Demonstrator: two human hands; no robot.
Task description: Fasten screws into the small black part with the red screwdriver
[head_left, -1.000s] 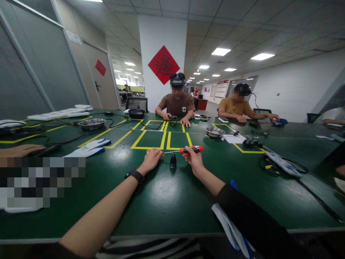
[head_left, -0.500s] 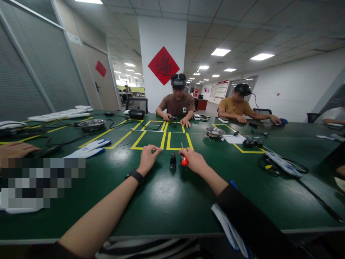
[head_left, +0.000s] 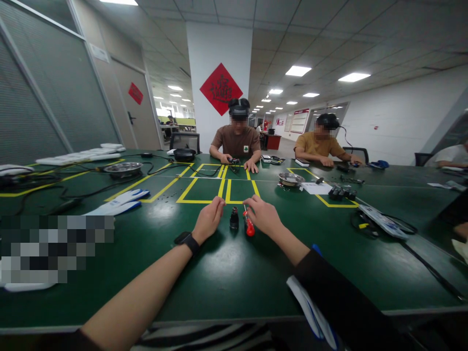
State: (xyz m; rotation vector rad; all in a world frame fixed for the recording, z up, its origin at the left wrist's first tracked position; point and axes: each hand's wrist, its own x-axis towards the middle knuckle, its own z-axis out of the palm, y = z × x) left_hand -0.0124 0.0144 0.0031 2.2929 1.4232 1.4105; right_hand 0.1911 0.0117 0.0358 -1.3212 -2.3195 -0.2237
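A small black cylindrical part (head_left: 234, 219) stands upright on the green table between my hands. Left of it is my left hand (head_left: 212, 216), its fingers drawn together near the part without touching it; whatever they may hold is hidden. A screwdriver (head_left: 249, 227) with a red handle lies right of the part, handle toward me and thin shaft pointing away. My right hand (head_left: 263, 214) is over the shaft end, fingers somewhat apart and the red handle outside them.
Yellow tape (head_left: 199, 201) marks boxes ahead. A metal bowl (head_left: 290, 180), black parts (head_left: 341, 193) and a white power strip (head_left: 383, 222) are to the right. White gloves (head_left: 124, 201) and another bowl (head_left: 124, 169) lie left. Two people sit opposite.
The screwdriver has moved toward me, and its handle is now outside my right hand. My left hand has moved right, closer to the black part, and turned.
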